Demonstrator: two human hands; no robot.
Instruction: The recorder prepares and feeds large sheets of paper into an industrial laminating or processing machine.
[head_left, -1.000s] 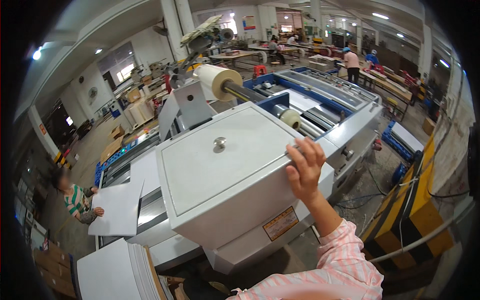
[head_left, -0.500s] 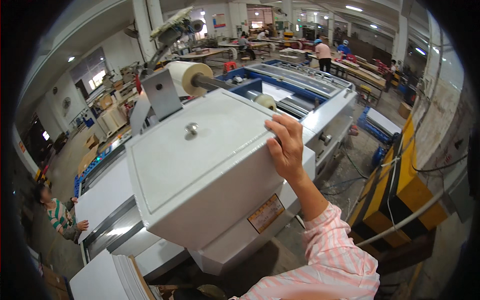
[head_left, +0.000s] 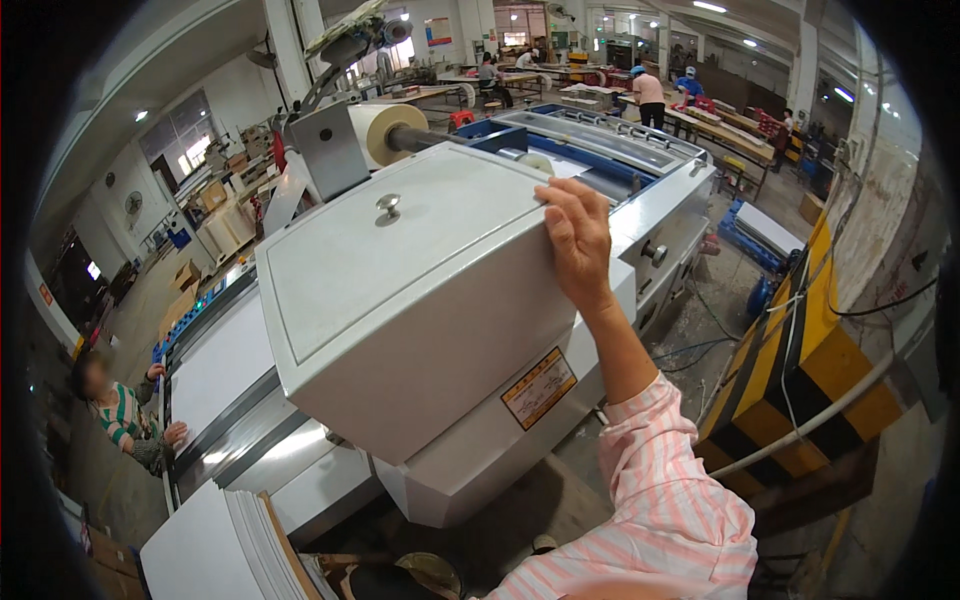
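My right hand [head_left: 580, 240], in a pink-and-white striped sleeve, rests at the far right corner of a pale grey metal box [head_left: 430, 330] on a large machine. Its fingers lie close together and bend over the upper edge, with the thumb against the side. A flat lid [head_left: 440, 215] with a round metal knob [head_left: 387, 207] tops the box. Below the box's front face is an orange-edged label [head_left: 539, 388]. My left hand is out of view.
A big cream roll [head_left: 388, 135] sits on a shaft behind the box. Another person [head_left: 125, 415] touches white sheets [head_left: 225, 355] at left. White boards [head_left: 205, 540] stand stacked in front. A yellow-and-black striped barrier [head_left: 800, 370] is at right; people work at tables behind.
The box and its label appear higher in view, and more of the front face shows. My right hand stays at the same corner. The person at left has shifted their hands slightly.
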